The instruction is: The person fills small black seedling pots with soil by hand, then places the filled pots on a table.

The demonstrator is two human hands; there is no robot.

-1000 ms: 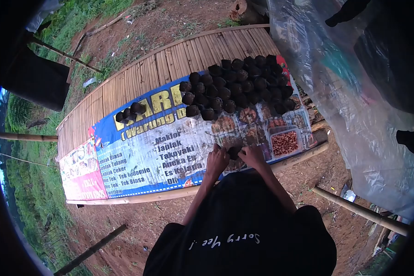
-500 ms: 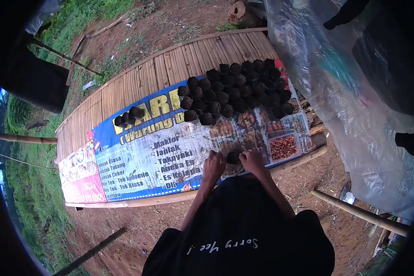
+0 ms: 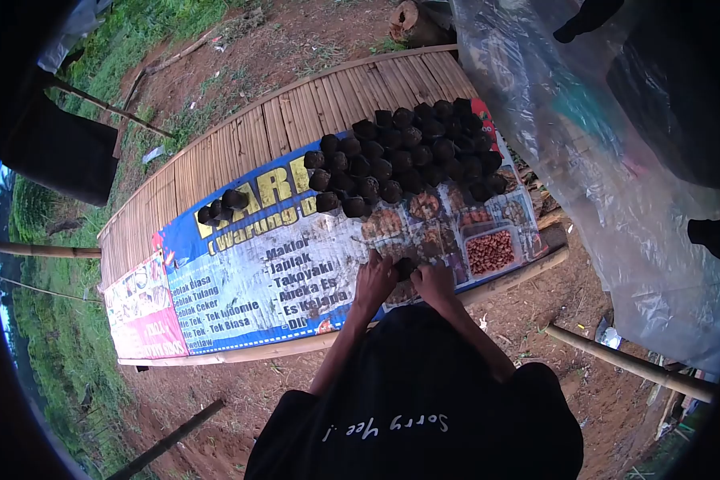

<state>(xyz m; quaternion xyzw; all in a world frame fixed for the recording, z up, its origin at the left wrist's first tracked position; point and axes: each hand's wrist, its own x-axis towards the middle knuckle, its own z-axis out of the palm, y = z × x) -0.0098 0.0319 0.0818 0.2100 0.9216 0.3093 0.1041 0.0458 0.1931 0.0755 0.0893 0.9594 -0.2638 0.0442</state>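
My left hand (image 3: 375,282) and my right hand (image 3: 434,282) are on either side of a small dark pot (image 3: 406,267) near the front edge of the banner-covered bamboo table (image 3: 240,276). Fingers of both hands are curled against its sides. Beyond them stands a large cluster of similar black pots (image 3: 408,156), packed closely. To the right of my hands sits a clear plastic container (image 3: 490,251) of reddish-brown seeds or beans. What fills the pot between my hands is too dark to make out.
A few more black pots (image 3: 222,206) stand at the table's left part. Clear plastic sheeting (image 3: 568,176) hangs at the right. Bamboo poles (image 3: 632,364) cross the ground right and left, and a log (image 3: 414,22) lies behind the table.
My hands have come closer together around the pot, and the left fingers reach slightly farther forward. The view has shifted a little.
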